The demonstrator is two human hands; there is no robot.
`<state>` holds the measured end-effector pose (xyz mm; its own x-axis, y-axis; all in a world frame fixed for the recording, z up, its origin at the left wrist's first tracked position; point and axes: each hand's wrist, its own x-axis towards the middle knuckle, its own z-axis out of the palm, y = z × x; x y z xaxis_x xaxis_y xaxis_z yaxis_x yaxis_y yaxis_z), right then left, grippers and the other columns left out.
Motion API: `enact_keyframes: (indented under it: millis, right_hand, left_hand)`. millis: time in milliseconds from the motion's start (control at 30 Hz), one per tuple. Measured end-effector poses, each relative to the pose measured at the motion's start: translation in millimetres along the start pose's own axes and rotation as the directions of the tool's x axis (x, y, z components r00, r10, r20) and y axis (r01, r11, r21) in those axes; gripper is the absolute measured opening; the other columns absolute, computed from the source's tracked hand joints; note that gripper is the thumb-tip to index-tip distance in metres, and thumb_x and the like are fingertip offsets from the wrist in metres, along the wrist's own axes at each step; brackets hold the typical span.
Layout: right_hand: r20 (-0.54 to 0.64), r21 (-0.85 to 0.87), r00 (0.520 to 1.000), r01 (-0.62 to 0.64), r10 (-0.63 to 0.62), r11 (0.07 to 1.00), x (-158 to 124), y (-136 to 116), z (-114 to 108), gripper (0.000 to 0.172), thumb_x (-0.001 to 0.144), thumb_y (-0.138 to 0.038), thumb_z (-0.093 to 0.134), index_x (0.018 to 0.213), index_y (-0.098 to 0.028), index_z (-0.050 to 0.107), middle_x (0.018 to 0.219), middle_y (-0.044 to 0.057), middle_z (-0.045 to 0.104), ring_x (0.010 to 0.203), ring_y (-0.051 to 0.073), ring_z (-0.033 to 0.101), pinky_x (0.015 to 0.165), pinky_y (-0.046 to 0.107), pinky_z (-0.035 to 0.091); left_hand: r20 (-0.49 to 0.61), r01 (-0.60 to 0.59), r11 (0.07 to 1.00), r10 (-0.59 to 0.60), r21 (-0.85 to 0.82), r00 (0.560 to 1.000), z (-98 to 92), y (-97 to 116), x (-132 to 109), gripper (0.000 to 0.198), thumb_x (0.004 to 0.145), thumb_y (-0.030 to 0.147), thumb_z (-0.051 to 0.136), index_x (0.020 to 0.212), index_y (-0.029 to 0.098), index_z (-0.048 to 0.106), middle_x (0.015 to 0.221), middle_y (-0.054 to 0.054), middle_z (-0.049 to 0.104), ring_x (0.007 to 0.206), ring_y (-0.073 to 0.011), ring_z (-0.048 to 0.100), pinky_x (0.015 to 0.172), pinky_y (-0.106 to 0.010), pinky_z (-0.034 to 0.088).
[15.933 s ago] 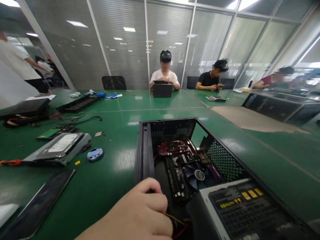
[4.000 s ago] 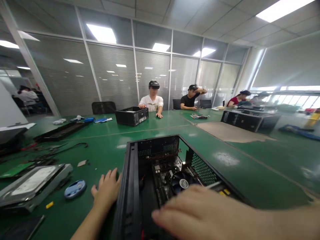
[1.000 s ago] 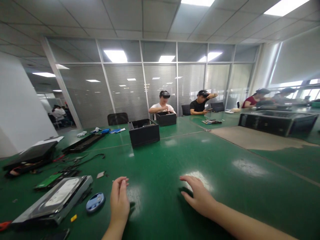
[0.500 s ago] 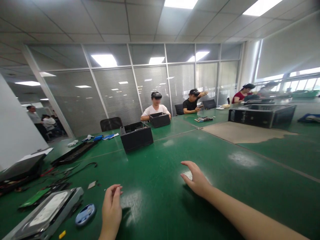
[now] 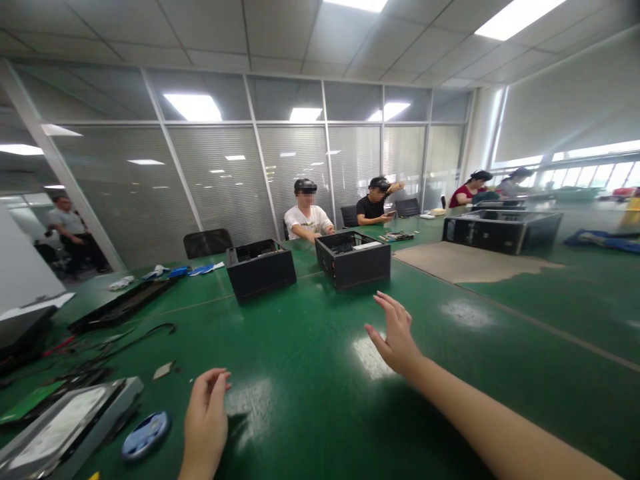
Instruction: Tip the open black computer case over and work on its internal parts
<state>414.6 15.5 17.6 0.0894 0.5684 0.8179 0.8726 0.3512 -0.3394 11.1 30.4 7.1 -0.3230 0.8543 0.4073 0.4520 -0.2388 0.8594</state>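
My left hand is at the table's near side, right of a blue oval plastic piece. Its fingers are curled together against the thumb, and I see nothing in them. My right hand reaches over the green table with fingers and thumb apart, holding nothing. Just beyond its fingertips stands a black computer case, open at the top, with metal parts inside; a gap of table lies between. Another black computer case stands to its left. A co-worker in a white shirt stretches an arm toward the nearer case.
At left lie a hard drive, a green circuit board, loose cables and a long black panel. A brown sheet is at right, with a larger case behind it. Other people sit farther along.
The case by the co-worker has slid across the table toward me and right. My right hand has lifted and opened toward it. My left hand keeps its curl. The view has shifted slightly right.
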Motion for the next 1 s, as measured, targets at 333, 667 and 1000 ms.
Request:
enact_keyframes:
  millis: [333, 667, 1000]
  right_hand:
    - [0.157, -0.407, 0.987, 0.029, 0.038, 0.913, 96.1, 56.8, -2.3, 0.064, 0.086, -0.061, 0.055, 0.129, -0.014, 0.053, 0.13, 0.019, 0.057, 0.124, 0.033, 0.046, 0.104, 0.047, 0.028]
    - [0.461, -0.307, 0.887, 0.168, -0.008, 0.937, 135.6, 61.2, -13.2, 0.041, 0.083, -0.054, 0.067, 0.093, -0.014, 0.067, 0.094, 0.01, 0.064, 0.093, 0.024, 0.057, 0.084, 0.033, 0.042]
    - [0.568, 0.023, 0.753, 0.389, -0.333, 0.921, 7.0, -124.2, -121.9, 0.023, 0.083, -0.027, 0.065, 0.102, -0.015, 0.062, 0.095, 0.01, 0.061, 0.088, 0.025, 0.055, 0.082, 0.042, 0.049]
  left_hand:
    - [0.031, -0.035, 0.999, 0.034, 0.029, 0.999, 0.5, -18.0, 5.8, 0.048, 0.081, 0.062, 0.052, 0.105, 0.022, 0.058, 0.101, -0.006, 0.065, 0.09, -0.0271, 0.066, 0.086, -0.043, 0.05]
    - [0.054, -0.068, 0.995, 0.064, 0.08, 0.997, 2.5, -6.4, 1.2, 0.043, 0.084, 0.059, 0.05, 0.101, 0.02, 0.06, 0.096, -0.006, 0.068, 0.085, -0.0253, 0.067, 0.078, -0.038, 0.052]
    - [0.048, -0.03, 0.999, 0.028, 0.031, 0.998, 5.5, -13.1, 5.0, 0.038, 0.087, 0.055, 0.049, 0.104, 0.023, 0.057, 0.098, -0.004, 0.065, 0.086, -0.0231, 0.065, 0.083, -0.038, 0.049]
